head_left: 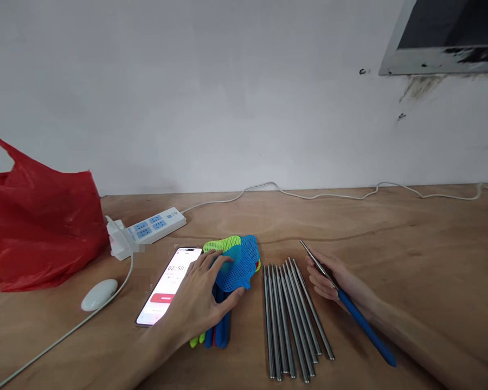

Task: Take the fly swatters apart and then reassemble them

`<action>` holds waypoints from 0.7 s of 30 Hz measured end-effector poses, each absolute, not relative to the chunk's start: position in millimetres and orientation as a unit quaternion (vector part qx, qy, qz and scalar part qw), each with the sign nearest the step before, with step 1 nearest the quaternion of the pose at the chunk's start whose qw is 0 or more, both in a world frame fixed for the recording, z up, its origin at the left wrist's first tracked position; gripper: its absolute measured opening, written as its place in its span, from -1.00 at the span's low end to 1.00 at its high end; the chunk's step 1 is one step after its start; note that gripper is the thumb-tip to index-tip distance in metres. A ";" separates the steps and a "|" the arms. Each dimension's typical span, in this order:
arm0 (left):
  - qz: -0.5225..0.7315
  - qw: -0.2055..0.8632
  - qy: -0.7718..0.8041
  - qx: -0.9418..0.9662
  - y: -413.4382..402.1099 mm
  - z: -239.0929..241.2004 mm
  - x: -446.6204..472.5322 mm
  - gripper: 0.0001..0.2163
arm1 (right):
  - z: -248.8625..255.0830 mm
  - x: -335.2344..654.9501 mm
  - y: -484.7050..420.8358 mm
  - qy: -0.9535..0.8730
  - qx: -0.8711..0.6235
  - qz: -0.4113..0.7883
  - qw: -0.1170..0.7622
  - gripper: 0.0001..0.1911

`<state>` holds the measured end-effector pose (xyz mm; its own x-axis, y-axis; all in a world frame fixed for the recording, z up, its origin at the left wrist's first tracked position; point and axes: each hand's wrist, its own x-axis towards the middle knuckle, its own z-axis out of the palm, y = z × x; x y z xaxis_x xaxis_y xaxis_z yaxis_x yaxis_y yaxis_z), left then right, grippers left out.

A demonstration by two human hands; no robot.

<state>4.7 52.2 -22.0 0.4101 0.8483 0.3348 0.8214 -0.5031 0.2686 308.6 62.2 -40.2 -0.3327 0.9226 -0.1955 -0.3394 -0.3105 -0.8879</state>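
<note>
My left hand (205, 295) rests with fingers spread over a pile of plastic fly swatter heads. A blue perforated swatter head (238, 271) lies on top under its fingertips, and a green swatter head (219, 245) shows behind it. Blue, green and red handles (223, 327) stick out below that hand, partly covered. Between my hands several thin metal rods (293, 319) lie side by side. To their right, my right hand (329, 276) is closed around a metal rod with a blue handle (366, 327), held tilted with the handle end toward me.
A lit phone (171, 287) showing a timer lies left of the swatter pile. Farther left are a white power strip (162, 225), a white mouse (100, 295) and a red plastic bag (44, 222). A white cable (305, 196) runs along the wall at the wooden table's back.
</note>
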 end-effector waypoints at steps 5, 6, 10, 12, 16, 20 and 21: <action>0.240 0.054 0.517 0.820 53.0 -19.4 6.1 -0.49 | -40.5 310.3 62.5 -0.391 -0.372 0.725 0.427 -0.58; 0.247 0.057 0.521 0.815 52.4 -18.4 6.6 -0.49 | -38.8 310.6 61.7 -0.390 -0.372 0.728 0.424 -0.59; 0.282 0.076 0.514 0.807 48.7 -12.9 8.9 -0.52 | -28.6 310.6 54.5 -0.421 -0.360 0.731 0.398 -0.65; 0.297 0.085 0.503 0.807 46.7 -10.4 9.9 -0.52 | -23.7 309.4 49.1 -0.466 -0.359 0.721 0.365 -0.63; 0.313 0.089 0.488 0.810 43.4 -9.0 11.8 -0.51 | -17.4 305.8 40.4 -0.567 -0.363 0.691 0.263 -0.54; 0.305 0.101 0.473 0.821 41.6 -11.0 13.7 -0.49 | -13.7 303.5 37.4 -0.629 -0.361 0.657 0.205 -0.46; 0.302 0.106 0.471 0.822 41.2 -11.3 14.2 -0.49 | -13.1 303.3 37.0 -0.632 -0.365 0.655 0.195 -0.46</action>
